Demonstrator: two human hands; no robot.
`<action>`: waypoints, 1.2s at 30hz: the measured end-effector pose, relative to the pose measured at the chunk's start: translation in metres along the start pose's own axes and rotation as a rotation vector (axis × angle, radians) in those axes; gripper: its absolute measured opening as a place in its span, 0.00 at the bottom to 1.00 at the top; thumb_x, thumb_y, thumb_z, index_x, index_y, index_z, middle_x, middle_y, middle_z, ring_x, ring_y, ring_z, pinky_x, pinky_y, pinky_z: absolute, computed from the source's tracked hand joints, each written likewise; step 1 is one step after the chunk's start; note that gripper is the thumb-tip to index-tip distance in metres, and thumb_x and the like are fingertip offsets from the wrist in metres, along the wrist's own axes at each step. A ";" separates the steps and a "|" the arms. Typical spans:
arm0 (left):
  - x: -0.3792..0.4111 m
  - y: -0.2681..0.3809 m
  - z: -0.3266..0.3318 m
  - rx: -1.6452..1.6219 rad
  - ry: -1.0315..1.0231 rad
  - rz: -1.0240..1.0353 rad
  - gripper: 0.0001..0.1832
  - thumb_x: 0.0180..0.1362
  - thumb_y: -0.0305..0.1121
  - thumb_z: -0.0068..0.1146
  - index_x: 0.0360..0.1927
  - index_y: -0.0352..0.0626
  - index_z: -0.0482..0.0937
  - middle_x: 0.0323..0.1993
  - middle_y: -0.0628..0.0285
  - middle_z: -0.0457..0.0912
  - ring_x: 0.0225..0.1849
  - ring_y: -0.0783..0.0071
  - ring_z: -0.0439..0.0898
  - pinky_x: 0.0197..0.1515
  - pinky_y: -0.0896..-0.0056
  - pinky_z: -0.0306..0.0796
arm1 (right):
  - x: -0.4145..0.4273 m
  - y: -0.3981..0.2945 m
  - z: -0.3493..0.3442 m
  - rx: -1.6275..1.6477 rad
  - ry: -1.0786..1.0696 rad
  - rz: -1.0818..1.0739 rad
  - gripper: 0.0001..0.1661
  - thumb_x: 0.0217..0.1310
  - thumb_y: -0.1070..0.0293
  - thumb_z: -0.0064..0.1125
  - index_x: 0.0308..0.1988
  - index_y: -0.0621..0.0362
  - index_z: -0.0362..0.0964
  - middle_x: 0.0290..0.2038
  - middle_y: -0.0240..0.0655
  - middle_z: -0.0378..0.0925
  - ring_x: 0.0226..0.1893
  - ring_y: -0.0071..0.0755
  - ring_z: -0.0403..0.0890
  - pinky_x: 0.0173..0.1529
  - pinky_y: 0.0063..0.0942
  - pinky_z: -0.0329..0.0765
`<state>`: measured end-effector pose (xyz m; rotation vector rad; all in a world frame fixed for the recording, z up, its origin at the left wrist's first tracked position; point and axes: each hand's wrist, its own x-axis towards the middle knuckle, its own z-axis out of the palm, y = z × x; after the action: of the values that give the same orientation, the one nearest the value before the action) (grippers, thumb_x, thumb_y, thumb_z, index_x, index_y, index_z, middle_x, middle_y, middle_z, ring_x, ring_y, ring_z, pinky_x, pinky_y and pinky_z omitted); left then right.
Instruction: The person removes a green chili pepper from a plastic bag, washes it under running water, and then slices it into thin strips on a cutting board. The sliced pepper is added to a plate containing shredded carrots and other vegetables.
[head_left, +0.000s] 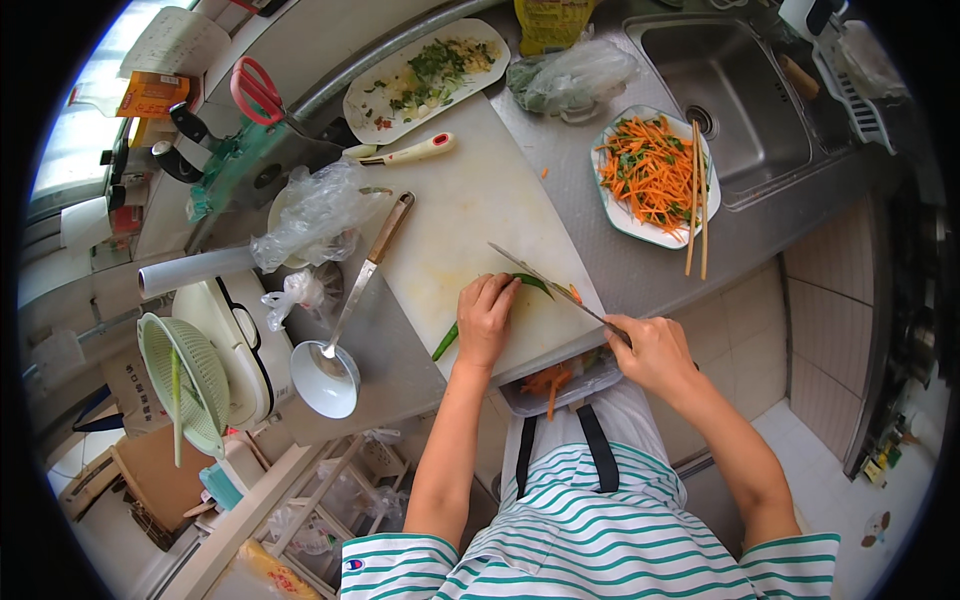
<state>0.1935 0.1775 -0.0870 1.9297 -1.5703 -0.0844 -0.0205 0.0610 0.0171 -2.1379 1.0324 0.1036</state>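
Note:
My left hand (486, 319) holds down a long green chili pepper (535, 283) on a white cutting board (450, 217). The pepper's other end sticks out on the left side of the hand. A kitchen knife (551, 283) is gripped by its handle in my right hand (654, 349). Its blade lies across the board beside the pepper's right end; whether it touches the pepper I cannot tell. Small orange and green pieces (574, 293) lie just beyond the blade. Under the board's near edge sits a plastic container (562, 390) with carrot scraps in it.
A plate of shredded carrot (652, 180) with chopsticks (697, 199) stands right, near the sink (727, 97). A long plate of chopped herbs (427, 79) lies behind the board. Left are a peeler (412, 150), a ladle (367, 277), a bowl (325, 380) and a green colander (184, 375).

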 end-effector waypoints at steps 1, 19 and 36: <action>0.000 0.001 0.002 -0.006 0.003 0.012 0.16 0.40 0.18 0.59 0.36 0.40 0.82 0.40 0.62 0.80 0.45 0.60 0.78 0.46 0.61 0.71 | -0.002 -0.004 -0.002 -0.009 -0.003 0.002 0.13 0.53 0.67 0.60 0.39 0.59 0.80 0.24 0.47 0.80 0.25 0.52 0.81 0.32 0.41 0.77; -0.012 -0.014 0.026 -0.106 0.044 0.009 0.17 0.31 0.17 0.62 0.30 0.42 0.81 0.36 0.60 0.81 0.41 0.55 0.78 0.42 0.58 0.74 | 0.007 -0.014 0.014 -0.209 -0.085 -0.098 0.14 0.48 0.71 0.57 0.39 0.63 0.76 0.21 0.49 0.78 0.24 0.51 0.82 0.30 0.43 0.77; -0.005 -0.010 0.019 -0.095 0.067 0.014 0.12 0.36 0.21 0.64 0.29 0.41 0.81 0.34 0.63 0.80 0.40 0.63 0.79 0.41 0.64 0.72 | -0.017 -0.019 -0.011 -0.142 -0.065 -0.042 0.11 0.51 0.70 0.59 0.36 0.61 0.78 0.22 0.48 0.79 0.24 0.52 0.81 0.31 0.43 0.77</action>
<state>0.1918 0.1746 -0.1091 1.8299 -1.5088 -0.0859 -0.0214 0.0724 0.0425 -2.2674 0.9666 0.2312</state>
